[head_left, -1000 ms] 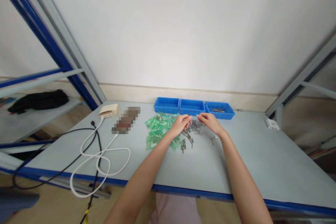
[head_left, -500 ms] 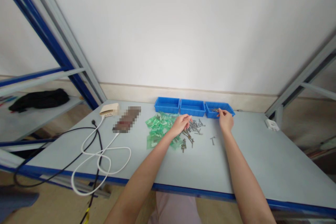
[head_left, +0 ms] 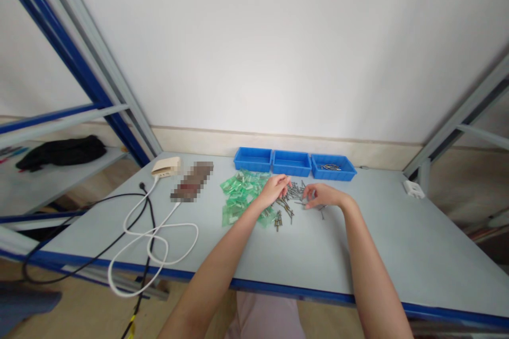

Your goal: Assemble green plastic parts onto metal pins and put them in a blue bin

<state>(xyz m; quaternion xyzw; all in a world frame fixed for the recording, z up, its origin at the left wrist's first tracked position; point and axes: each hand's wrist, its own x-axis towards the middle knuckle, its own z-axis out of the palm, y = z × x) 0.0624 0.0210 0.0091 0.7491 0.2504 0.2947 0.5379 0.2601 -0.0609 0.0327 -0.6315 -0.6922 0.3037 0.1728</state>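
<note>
Loose screws (head_left: 295,190) lie in a heap in the middle of the table, some silver and some brass-toned. At the heap's left edge is my left hand (head_left: 275,189), its fingers curled together; whatever they hold, if anything, is hidden. My right hand (head_left: 324,196) reaches in from the right, thumb and fingers apart at the heap's right side. A few screws (head_left: 323,216) lie partly under it. Green plastic bags (head_left: 242,190) are piled left of the heap. Several screws (head_left: 331,167) rest inside the right blue bin (head_left: 341,175).
The middle blue bin (head_left: 292,171) and left blue bin (head_left: 253,166) stand in a row by the wall. A beige box (head_left: 165,167), a blurred flat object (head_left: 193,182), a white cable (head_left: 169,264) and a black cable (head_left: 97,248) lie left. A white adapter (head_left: 413,189) sits at right.
My right hand has moved from the right blue bin down and left to the screw heap, and its fingers have parted. My left hand has stayed in place.
</note>
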